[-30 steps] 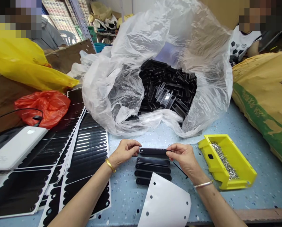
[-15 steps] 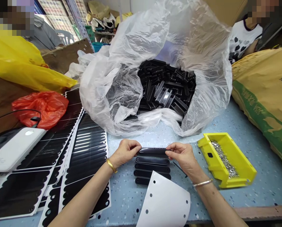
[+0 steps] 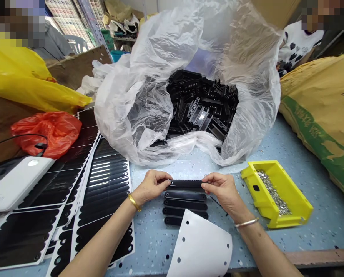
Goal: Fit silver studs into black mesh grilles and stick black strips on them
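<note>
A long black plastic strip (image 3: 186, 183) is held level just above the blue table, pinched at both ends. My left hand (image 3: 152, 185) is closed on its left end and my right hand (image 3: 221, 188) is closed on its right end. Directly below it, three similar black strips (image 3: 185, 204) lie side by side on the table. A curled white backing sheet (image 3: 202, 247) with punched holes covers their near edge.
A big clear plastic bag (image 3: 148, 96) of black parts (image 3: 202, 105) stands behind. A yellow bin (image 3: 289, 204) of small metal pieces sits right. Black sticker sheets (image 3: 102, 184), a white device (image 3: 13, 184), red (image 3: 45, 130) and yellow bags (image 3: 24, 80) lie left. A tan sack (image 3: 324, 107) is right. Other people sit at the far corners.
The strip has tipped slightly in my fingers, showing more of its edge. Both hands stay in place; the view has shifted a little.
</note>
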The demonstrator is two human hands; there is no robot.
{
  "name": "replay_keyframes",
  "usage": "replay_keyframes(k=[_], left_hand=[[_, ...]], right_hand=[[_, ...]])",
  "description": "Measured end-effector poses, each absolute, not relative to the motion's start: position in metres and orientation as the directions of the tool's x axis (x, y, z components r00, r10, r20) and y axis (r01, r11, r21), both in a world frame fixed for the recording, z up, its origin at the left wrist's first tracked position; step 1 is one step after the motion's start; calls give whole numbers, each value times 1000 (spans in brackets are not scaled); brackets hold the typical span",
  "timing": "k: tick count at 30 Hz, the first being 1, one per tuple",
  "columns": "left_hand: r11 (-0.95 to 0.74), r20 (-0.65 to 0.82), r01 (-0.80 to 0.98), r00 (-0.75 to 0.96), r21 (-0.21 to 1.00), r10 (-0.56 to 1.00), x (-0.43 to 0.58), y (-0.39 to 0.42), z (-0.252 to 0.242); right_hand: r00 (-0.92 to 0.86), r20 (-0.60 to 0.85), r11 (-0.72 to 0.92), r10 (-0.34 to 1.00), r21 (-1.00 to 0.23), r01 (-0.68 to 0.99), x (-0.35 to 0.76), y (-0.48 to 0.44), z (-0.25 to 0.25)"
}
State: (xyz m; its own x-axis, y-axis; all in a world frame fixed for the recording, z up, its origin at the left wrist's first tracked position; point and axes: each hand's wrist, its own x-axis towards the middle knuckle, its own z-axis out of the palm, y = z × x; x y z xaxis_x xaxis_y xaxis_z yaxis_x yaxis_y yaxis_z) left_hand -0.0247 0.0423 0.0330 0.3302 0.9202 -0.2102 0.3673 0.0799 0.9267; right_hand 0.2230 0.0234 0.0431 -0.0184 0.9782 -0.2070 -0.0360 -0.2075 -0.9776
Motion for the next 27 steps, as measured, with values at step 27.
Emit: replay_keyframes(k=[27], left_hand=[[104, -231, 341, 358, 934, 905, -23, 44, 33]], right_hand=[[55, -137, -145, 989, -972, 183, 220, 26, 42]])
